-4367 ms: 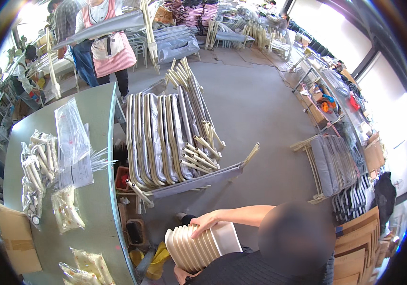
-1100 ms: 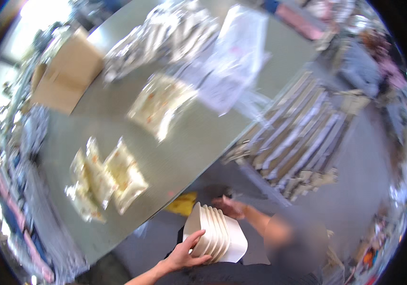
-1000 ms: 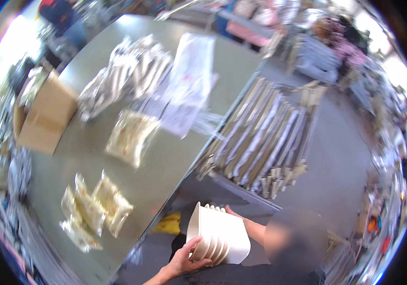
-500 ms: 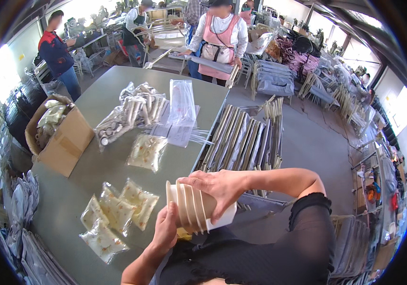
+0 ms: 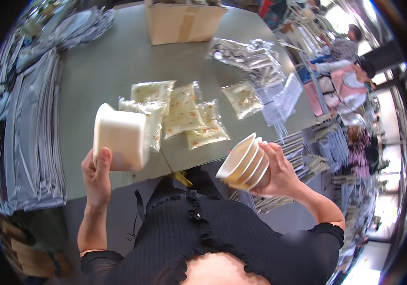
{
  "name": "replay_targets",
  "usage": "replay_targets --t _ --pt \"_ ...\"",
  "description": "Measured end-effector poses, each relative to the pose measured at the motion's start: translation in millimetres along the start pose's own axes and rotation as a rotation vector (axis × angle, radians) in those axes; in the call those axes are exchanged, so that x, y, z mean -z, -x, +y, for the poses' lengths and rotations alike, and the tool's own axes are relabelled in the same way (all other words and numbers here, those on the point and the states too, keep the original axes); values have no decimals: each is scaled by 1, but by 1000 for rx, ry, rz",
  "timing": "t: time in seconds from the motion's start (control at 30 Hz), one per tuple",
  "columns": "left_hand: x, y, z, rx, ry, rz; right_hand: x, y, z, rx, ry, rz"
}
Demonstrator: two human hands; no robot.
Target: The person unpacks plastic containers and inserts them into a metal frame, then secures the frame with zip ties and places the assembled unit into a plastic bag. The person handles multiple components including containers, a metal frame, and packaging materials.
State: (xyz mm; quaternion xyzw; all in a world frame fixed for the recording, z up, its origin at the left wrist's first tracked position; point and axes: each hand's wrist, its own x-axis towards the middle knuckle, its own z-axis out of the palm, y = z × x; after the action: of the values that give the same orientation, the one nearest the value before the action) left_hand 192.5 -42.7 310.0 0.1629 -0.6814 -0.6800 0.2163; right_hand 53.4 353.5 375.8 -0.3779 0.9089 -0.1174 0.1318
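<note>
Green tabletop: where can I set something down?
Tabletop free: between the long grey stack and bagged yellow patterned packets; between those packets and the brown cardboard box. Crowded: right, with bagged pale tubes and clear flat plastic.

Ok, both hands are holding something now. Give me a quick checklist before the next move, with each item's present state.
1. Left hand has the off-white, boxy plastic-looking container: ok, thumb against its side.
2. Right hand has the nested stack of off-white, tapered plastic-looking containers: ok, held tilted.
3. Container and stack apart: ok, a gap shows between them.
4. Container not overlapping the clear plastic packets with cream, patterned contents: not ok, it covers part of them in this view.
5. Container not touching those packets: cannot tell from this angle.
6. Inside of the left-hand container: cannot tell, hidden.
</note>
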Motion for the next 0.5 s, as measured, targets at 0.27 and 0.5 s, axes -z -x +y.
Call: replay_targets --t 0.27,0.5 --pt "82 4 -85 -181 -1391 -180 -14 -77 30 67 -56 110" --pt "-108 -21 -65 133 -241 -682 -8 -72 23 200 55 43"
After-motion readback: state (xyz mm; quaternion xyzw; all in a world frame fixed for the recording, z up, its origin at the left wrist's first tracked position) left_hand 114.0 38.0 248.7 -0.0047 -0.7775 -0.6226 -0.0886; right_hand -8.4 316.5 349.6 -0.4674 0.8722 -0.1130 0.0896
